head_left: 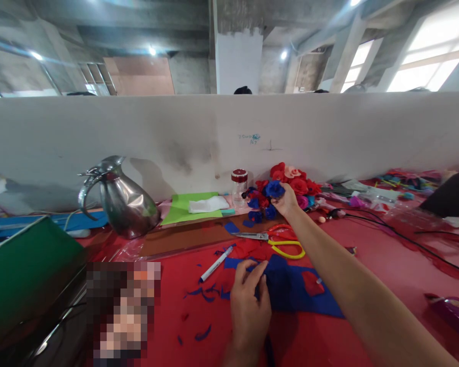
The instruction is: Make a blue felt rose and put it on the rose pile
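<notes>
The blue flower (275,189) was small and round, made of soft rolled cloth with curled petals. It sat in the fingertips of the right hand (286,200), held up just above the table at the far side, right next to a pile of red, pink and blue flowers by the white wall. The blue cloth (290,293) was a flat dark blue sheet. It lay spread out on the red table, close to the person. A small red piece lay on top of it. The left hand (248,300) rested on its left edge, with the fingers pressing down on the cloth.
</notes>
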Tool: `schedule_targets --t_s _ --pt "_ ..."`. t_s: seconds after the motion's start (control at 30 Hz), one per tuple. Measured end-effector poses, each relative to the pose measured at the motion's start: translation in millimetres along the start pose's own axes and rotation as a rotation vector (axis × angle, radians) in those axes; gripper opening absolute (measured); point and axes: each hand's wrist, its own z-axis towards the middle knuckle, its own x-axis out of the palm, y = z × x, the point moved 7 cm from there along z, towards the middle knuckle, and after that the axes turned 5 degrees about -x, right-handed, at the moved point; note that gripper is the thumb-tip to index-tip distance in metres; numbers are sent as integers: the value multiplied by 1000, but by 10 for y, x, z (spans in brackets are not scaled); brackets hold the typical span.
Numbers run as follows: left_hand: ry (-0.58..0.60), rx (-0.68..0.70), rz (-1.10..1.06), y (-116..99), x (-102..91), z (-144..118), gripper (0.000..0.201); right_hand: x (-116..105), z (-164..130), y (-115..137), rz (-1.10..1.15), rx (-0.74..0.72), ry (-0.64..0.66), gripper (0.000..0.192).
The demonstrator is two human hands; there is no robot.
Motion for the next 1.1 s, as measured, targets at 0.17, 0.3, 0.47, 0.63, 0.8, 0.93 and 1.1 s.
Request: schedule_targets --t_s 0.17,0.3,0.47,0.63,0.8,0.93,1.1 --pt "0 8 -9 -18 -10 4 32 -21 108 -58 -52 -11 -40 14" --pt "-9 16 -3 -15 -15 6 32 -24 104 -83 -79 -16 -52 15" --pt "-1 20 -5 -11 -11 20 32 -48 12 -58 -115 -16 -29 13" --pt "18 1 -13 23 13 24 32 -68 -112 47 -137 -33 29 12" --pt "29 -13 -50 54 28 20 32 -103 -173 137 -208 -51 38 9" --pt "38 -9 -62 51 34 20 31 -117 -188 154 -325 -96 43 6" --pt "40 2 -59 49 37 25 32 -136 -386 45 -504 -226 73 25"
